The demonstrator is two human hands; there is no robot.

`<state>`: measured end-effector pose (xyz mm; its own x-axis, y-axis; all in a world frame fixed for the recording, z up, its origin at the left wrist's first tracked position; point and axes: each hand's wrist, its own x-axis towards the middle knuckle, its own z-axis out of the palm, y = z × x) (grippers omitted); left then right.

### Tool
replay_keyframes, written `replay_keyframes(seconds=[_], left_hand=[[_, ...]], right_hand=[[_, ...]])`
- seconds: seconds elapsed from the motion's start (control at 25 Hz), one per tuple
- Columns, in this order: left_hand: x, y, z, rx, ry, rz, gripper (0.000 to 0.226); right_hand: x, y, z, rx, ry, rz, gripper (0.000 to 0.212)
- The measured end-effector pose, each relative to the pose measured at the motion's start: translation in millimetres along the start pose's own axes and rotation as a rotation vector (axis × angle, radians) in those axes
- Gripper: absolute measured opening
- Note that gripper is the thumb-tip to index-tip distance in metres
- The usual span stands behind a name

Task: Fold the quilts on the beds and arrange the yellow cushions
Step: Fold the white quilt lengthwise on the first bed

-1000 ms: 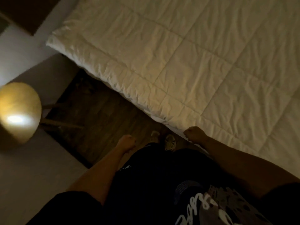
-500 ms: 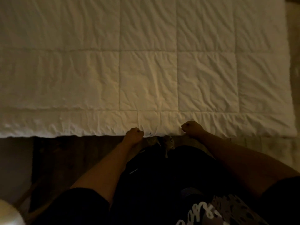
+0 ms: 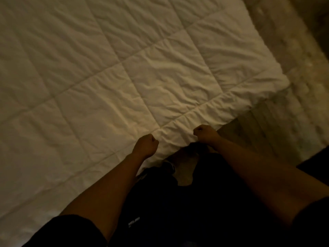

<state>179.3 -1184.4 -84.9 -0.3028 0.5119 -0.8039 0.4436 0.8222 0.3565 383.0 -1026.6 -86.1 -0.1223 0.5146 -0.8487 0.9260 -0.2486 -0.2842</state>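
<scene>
A white quilted quilt (image 3: pixel 124 77) lies spread flat over the bed and fills most of the dim head view, with its near right corner (image 3: pixel 277 86) showing. My left hand (image 3: pixel 146 145) is a closed fist over the quilt's near edge. My right hand (image 3: pixel 204 133) is also fisted, right at that edge. The quilt is not lifted or bunched at either fist, and no cloth shows between the fingers. No yellow cushion is in view.
To the right of the quilt lies a blurred beige bed surface (image 3: pixel 293 41). A strip of wooden floor (image 3: pixel 252 125) runs beside the quilt's corner. A dark shape (image 3: pixel 316 163) sits at the right edge. My feet (image 3: pixel 169 164) stand against the bed.
The view has swung right along the bed: the lamp and left floor are gone, and the quilt's right corner has come in. Both hands stay fisted near the quilt's edge.
</scene>
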Motion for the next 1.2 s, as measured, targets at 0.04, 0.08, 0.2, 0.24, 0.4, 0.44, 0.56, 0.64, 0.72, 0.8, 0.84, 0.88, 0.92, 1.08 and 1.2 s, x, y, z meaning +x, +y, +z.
replay_keyframes(seconds=[0.04, 0.08, 0.2, 0.24, 0.4, 0.44, 0.56, 0.64, 0.72, 0.8, 0.84, 0.88, 0.92, 1.08, 1.2], left_hand=[[13.4, 17.3, 1.3, 0.028, -0.002, 0.026, 0.030], [24.5, 34.7, 2.5, 0.050, 0.003, 0.046, 0.030], [57.5, 95.5, 12.4, 0.103, 0.041, 0.105, 0.028], [68.3, 119.1, 17.4, 0.118, 0.054, 0.134, 0.027], [110.7, 217.8, 43.0, 0.224, 0.096, 0.288, 0.025], [120.6, 240.4, 48.4, 0.253, 0.113, 0.319, 0.025], [150.8, 311.4, 67.1, 0.368, 0.188, 0.429, 0.029], [169.7, 359.4, 82.8, 0.464, 0.235, 0.525, 0.033], [189.7, 405.0, 99.7, 0.555, 0.292, 0.629, 0.038], [206.4, 440.0, 117.0, 0.610, 0.356, 0.746, 0.044], [214.4, 457.2, 130.0, 0.632, 0.365, 0.801, 0.048], [221.1, 473.2, 143.7, 0.654, 0.356, 0.846, 0.053], [226.0, 487.3, 158.0, 0.680, 0.328, 0.881, 0.059], [239.4, 525.9, 212.9, 0.765, 0.261, 0.979, 0.085], [250.9, 533.7, 239.0, 0.847, 0.256, 0.909, 0.100]], right_hand=[[10.4, 6.4, -10.9, 0.044, 0.019, 0.018, 0.031], [20.2, 12.0, -21.4, 0.097, 0.034, 0.031, 0.028], [52.2, 24.3, -63.3, 0.232, 0.094, 0.030, 0.025], [63.9, 29.1, -79.5, 0.281, 0.118, 0.036, 0.026], [109.6, 61.7, -142.3, 0.529, 0.208, 0.122, 0.023], [118.1, 68.1, -155.7, 0.583, 0.231, 0.141, 0.023], [145.3, 92.6, -201.4, 0.718, 0.312, 0.216, 0.031], [163.6, 113.9, -233.3, 0.823, 0.390, 0.274, 0.029], [184.7, 138.6, -264.3, 0.947, 0.480, 0.325, 0.030], [202.0, 156.5, -293.8, 0.996, 0.545, 0.372, 0.044], [214.6, 169.2, -308.1, 1.041, 0.562, 0.401, 0.054], [226.6, 180.1, -321.3, 1.102, 0.579, 0.419, 0.063], [245.9, 195.9, -330.2, 1.163, 0.576, 0.419, 0.070], [280.1, 212.2, -365.4, 1.364, 0.530, 0.418, 0.058], [308.7, 224.5, -379.0, 1.509, 0.499, 0.444, 0.055]])
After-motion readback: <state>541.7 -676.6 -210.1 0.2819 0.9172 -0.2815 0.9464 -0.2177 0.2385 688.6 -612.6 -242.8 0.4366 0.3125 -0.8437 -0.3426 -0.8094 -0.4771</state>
